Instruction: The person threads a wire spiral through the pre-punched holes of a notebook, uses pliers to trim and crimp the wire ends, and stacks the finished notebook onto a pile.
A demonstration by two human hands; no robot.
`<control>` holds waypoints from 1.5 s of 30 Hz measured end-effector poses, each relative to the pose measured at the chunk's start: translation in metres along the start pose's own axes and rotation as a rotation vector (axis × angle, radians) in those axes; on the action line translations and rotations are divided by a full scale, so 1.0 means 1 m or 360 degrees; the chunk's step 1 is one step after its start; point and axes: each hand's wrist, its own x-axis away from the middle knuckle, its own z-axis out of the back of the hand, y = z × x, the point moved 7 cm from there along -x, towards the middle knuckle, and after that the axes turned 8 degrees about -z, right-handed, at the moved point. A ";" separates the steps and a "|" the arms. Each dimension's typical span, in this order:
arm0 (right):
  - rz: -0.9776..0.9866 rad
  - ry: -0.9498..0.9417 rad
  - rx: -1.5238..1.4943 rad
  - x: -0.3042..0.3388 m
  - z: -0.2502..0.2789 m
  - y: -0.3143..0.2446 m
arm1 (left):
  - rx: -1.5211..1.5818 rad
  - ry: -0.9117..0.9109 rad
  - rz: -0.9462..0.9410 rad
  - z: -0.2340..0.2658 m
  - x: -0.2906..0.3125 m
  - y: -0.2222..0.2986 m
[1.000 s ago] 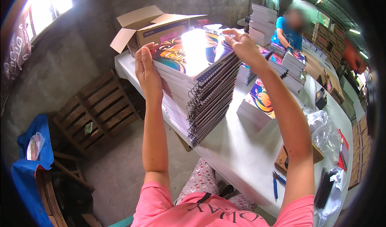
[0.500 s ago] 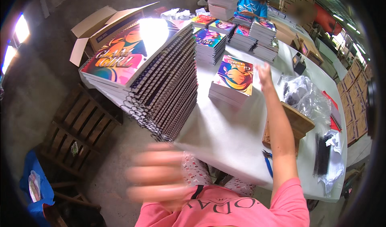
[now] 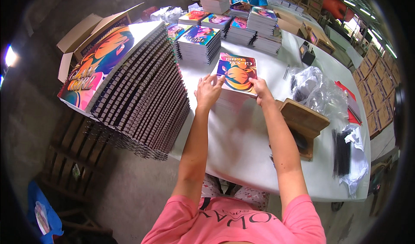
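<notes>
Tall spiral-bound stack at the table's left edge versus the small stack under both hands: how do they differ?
The tall stack is many times higher than the small stack. The tall stack leans, its black spirals fanned out; the small stack lies flat. The left hand and right hand touch only the small stack. Both have colourful cartoon covers.

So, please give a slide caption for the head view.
Both hands, left and right, grip a colourful spiral-bound notebook stack on the white table.
</notes>
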 end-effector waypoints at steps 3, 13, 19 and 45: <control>0.0008 -0.0023 -0.0034 -0.007 0.022 -0.001 | -0.0022 -0.0152 -0.0089 -0.005 0.014 0.011; 0.0542 -0.0154 -0.0056 0.045 0.030 -0.064 | -0.0018 0.0200 -0.0181 0.016 0.016 0.029; 0.0415 -0.0490 -0.0350 0.073 0.023 -0.070 | 0.1632 -0.0138 0.0033 0.026 0.009 0.065; 0.0766 -0.0090 0.1351 0.273 0.018 -0.021 | 0.1217 0.0040 -0.0073 0.042 0.195 0.036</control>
